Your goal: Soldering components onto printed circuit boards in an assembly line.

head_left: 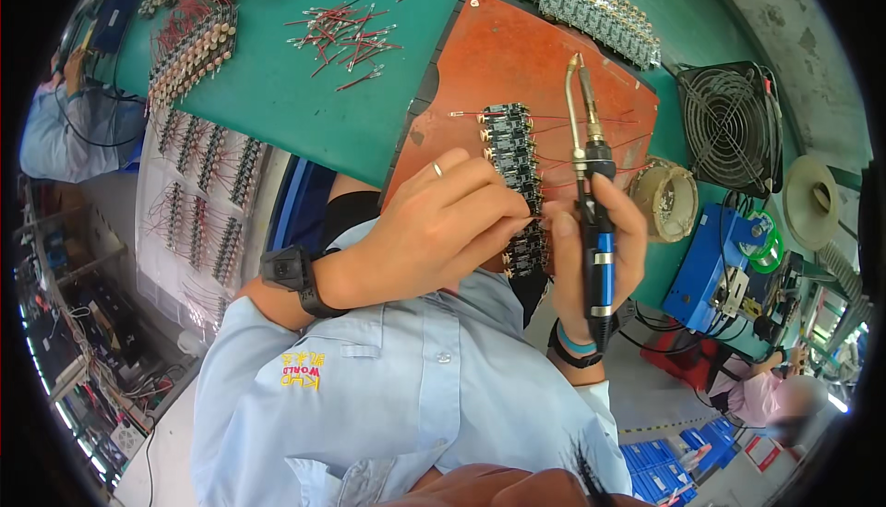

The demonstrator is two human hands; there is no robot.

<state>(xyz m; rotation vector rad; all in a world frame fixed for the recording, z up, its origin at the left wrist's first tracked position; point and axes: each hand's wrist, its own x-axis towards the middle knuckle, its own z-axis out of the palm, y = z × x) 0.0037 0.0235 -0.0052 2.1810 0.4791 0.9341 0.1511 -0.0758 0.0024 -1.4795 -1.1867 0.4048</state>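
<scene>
A row of small dark circuit boards (pixel 508 143) with brass-coloured round parts along one edge stands on the orange-red work mat (pixel 452 64). Thin red wires (pixel 591 120) stretch from the boards to the right. My left hand (pixel 452 221) reaches across the row, thumb and fingertips pinched at its right edge; what they hold is hidden. In my right hand (pixel 623 239) is a blue and black soldering iron (pixel 601 262) with a curved metal feed tube, tip pointing away from me. My right fingertips come close to the left ones beside the boards.
Loose red wires (pixel 341 36) lie on the green bench (pixel 277 92). More boards (pixel 600 9) stand behind the mat, others (pixel 194 55) at left. A round pot (pixel 666 198), black fan (pixel 731 124) and blue solder feeder (pixel 706 262) are at right. Wired boards fill a white tray (pixel 152 230).
</scene>
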